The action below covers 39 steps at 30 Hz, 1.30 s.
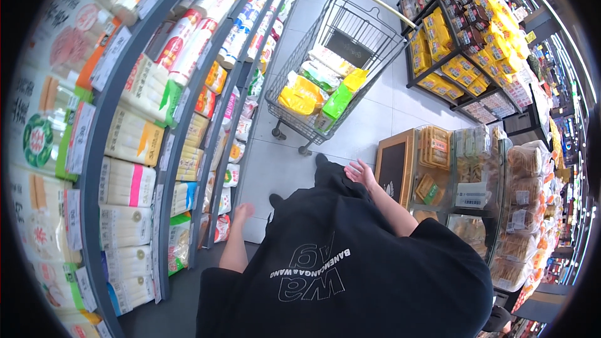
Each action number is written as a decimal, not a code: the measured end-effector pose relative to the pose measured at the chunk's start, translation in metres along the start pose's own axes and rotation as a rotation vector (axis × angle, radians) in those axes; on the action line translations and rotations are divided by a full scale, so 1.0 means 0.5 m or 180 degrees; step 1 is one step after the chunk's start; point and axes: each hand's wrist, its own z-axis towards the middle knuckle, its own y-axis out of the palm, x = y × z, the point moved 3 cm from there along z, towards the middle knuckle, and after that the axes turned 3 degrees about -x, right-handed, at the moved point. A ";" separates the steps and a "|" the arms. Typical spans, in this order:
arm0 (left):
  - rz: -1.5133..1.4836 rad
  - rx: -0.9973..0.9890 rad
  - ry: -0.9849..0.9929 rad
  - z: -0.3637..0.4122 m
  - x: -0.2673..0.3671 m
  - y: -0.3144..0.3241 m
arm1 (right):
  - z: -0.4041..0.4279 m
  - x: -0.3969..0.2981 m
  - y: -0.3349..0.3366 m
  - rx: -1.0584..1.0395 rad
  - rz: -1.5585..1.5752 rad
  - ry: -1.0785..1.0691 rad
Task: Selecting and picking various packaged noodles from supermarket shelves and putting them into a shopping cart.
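My left hand [244, 211] hangs low beside the shelves, somewhat blurred, so its fingers cannot be made out. Palm up and fingers spread, my right hand [360, 172] holds nothing; it is near a wood-framed display case [408, 169]. Ahead of my feet stands a wire shopping cart [300, 63], touched by neither hand. Inside it lie a yellow package [300, 95], a green package [334, 107] with a yellow end, and white plastic packages [328, 62].
Shelves [129, 56] of packaged noodles [134, 137] run along the left. At the right are a black rack [434, 72] with yellow packages [436, 30] and clear boxes of baked goods [523, 162]. Grey floor tiles [361, 126] lie between. Part of another person [498, 320] shows at lower right.
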 end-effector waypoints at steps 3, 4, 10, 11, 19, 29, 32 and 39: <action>0.0352 -0.0202 -0.0822 -0.025 -0.103 0.033 | 0.059 -0.038 -0.068 0.0255 -0.0741 0.0001; 0.0389 -0.0149 -0.0995 -0.031 -0.148 0.024 | 0.071 -0.053 -0.064 0.0183 -0.1149 -0.0049; -0.0669 0.0214 -0.1299 -0.090 -0.107 0.099 | 0.195 -0.257 0.022 0.0423 -0.2168 -0.0872; -0.0813 0.0533 -0.1272 -0.090 -0.083 0.107 | 0.229 -0.313 0.049 0.0318 -0.2195 -0.0983; -0.0528 0.0626 -0.0676 0.047 0.281 0.432 | 0.700 -0.724 0.168 0.0446 -0.3485 -0.1881; 0.1111 -0.0728 0.0675 0.216 0.750 0.965 | 1.057 -0.844 0.229 0.1128 -0.4212 -0.1312; 0.1049 -0.0727 0.0566 0.230 0.777 0.992 | 1.115 -0.861 0.177 0.1789 -0.3867 -0.0949; 0.0922 0.0449 -0.0746 0.159 0.564 0.781 | 1.196 -0.858 0.129 0.1979 -0.3857 0.0201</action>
